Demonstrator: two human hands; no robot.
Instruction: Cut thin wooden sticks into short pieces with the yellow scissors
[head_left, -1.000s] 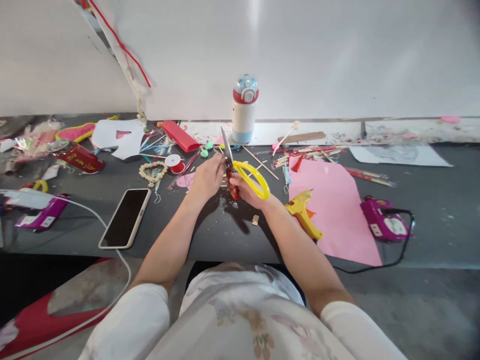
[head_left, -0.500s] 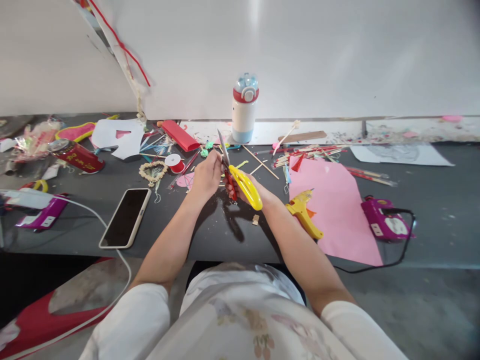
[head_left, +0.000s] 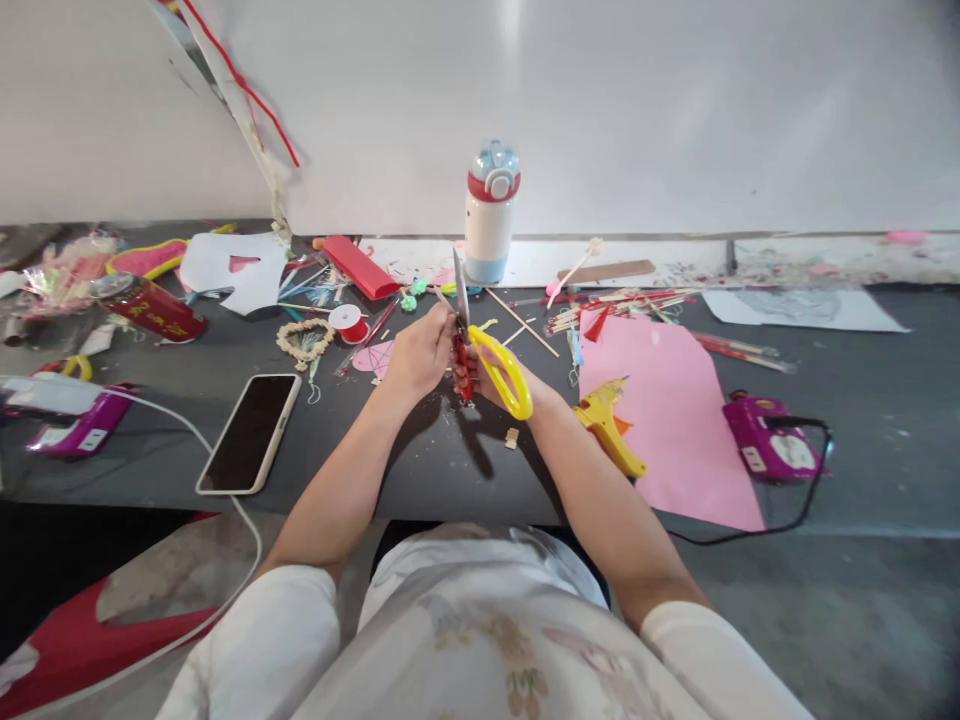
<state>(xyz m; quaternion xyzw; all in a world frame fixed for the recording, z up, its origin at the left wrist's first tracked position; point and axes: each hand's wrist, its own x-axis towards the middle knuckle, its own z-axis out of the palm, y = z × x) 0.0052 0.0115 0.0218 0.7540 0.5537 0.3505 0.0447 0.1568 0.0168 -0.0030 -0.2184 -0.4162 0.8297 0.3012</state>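
Observation:
A pair of yellow-handled scissors (head_left: 504, 375) is in my right hand (head_left: 484, 372), blades pointing up and away from me, the handle loop toward me. A red piece (head_left: 462, 370) shows beneath the scissors by my right fingers; what it belongs to is unclear. My left hand (head_left: 421, 352) is closed in a pinch right beside the blades. A thin tip pokes out above its fingers, but what they hold is mostly hidden. A small tan scrap (head_left: 511, 438) lies on the table just below my right hand.
Beyond my hands stands a white bottle (head_left: 491, 215). To the left lie a phone (head_left: 249, 435), a red ribbon spool (head_left: 349, 325) and a drink can (head_left: 154, 308). A yellow glue gun (head_left: 609, 425) rests on pink paper (head_left: 675, 430), near a corded purple box (head_left: 769, 440).
The scissors have turned more upright, and their handle loop now shows wider. My left hand has shifted slightly, staying close to the blades.

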